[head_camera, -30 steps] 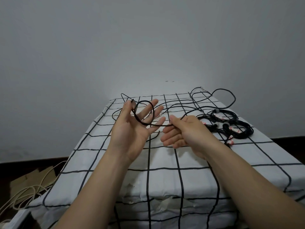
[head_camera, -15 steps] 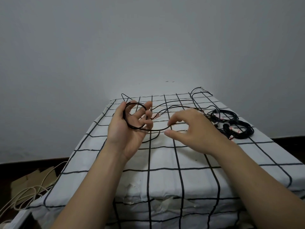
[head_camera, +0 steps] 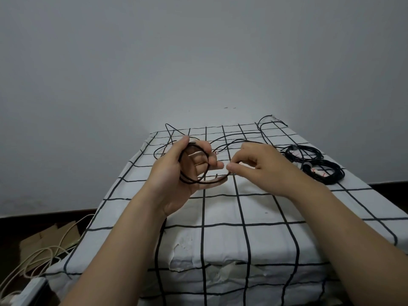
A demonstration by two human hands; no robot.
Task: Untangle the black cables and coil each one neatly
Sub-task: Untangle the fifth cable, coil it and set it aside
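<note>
Left hand (head_camera: 174, 175) grips cable coil (head_camera: 206, 182), right hand (head_camera: 265, 168) seemingly pinching it.

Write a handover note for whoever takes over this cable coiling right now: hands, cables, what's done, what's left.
Hands: left hand holds a few loops of black cable around its fingers; right hand pinches the same cable beside them, ready for the next loop.
Done: two coiled bundles lie on the checked cloth, right side.
Left: finish this coil; loose cable lies across the far end.

Grid-patterned white cloth (head_camera: 220, 209), grey wall (head_camera: 198, 51), cardboard (head_camera: 44, 238), cream cords (head_camera: 42, 250) on floor
</note>
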